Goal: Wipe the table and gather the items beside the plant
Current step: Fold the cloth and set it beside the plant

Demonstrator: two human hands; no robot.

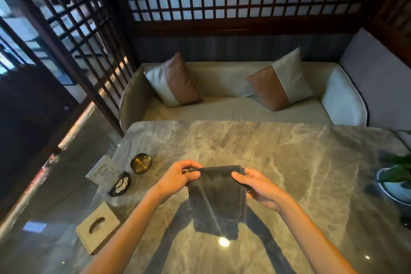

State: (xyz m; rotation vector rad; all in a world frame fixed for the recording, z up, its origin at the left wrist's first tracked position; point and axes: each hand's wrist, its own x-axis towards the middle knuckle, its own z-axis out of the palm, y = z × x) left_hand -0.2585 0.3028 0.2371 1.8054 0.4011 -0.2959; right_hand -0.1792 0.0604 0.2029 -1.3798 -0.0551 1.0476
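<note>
Dark grey cloth (216, 200), folded, hanging above the marble surface (278, 153), top edge pinched by left hand (178, 177) and right hand (259, 187); brass dish (140, 163), tissue box (97, 227) at left edge; potted plant (398, 176) at right.

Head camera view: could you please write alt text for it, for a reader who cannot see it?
Two bare hands, left hand and right hand, hold a dark grey cloth by its top edge above a marble table. A tissue box, brass dish, dark tray and sign sit left; a potted plant sits right.
</note>
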